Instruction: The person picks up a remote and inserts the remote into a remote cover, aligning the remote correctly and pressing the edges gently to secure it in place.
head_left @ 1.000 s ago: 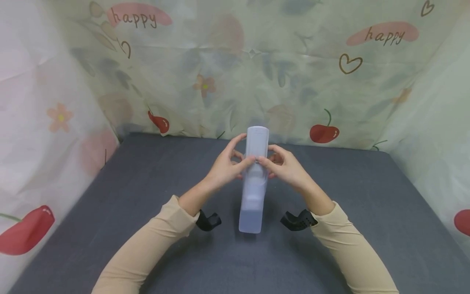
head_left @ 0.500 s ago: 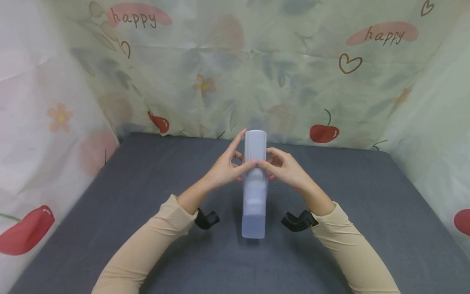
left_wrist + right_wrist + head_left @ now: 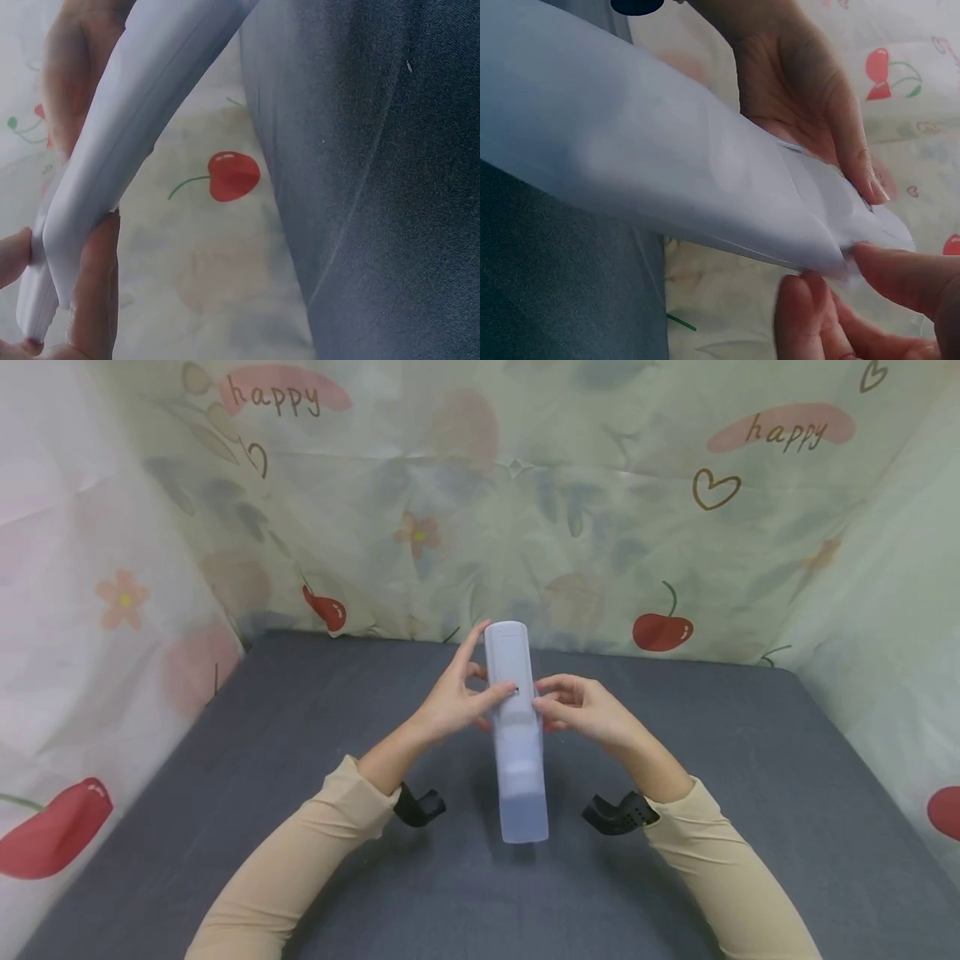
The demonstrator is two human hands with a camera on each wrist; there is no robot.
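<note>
Step in hand, we'd judge: a two-handed handling step on the plastic box (image 3: 519, 747), w/ the L hand (image 3: 450, 697) as holder and the R hand (image 3: 602, 717) at work on the edge. The box is held up in front of us over the table (image 3: 337, 693), long & pale, slanted, far end high and near end low; can't tell if that near end touches the tabletop. A small dark spot (image 3: 517, 691) shows on its face at the L thumb tip — poss. a catch, too small to be sure.

L grip: curled round the box's L side, thumb on the face, index finger up along the edge, so a firm hold on it. R grip: nearly closed up, thumb & fingertips pinching the box's R edge; the contact is a bit blurred in the R wrist view. In the L wrist view we see a slim strip (image 3: 34, 296) by the main body at the held end, w/ a narrow gap btwn them; whether it's a lid or just part of the shell, we can't say.

Next move, in our judgement, calls for the L hold kept steady while the R fingertips find good purchase on that edge — light, even pressure, no sudden tug, as the long low end could swing or slip.
</note>
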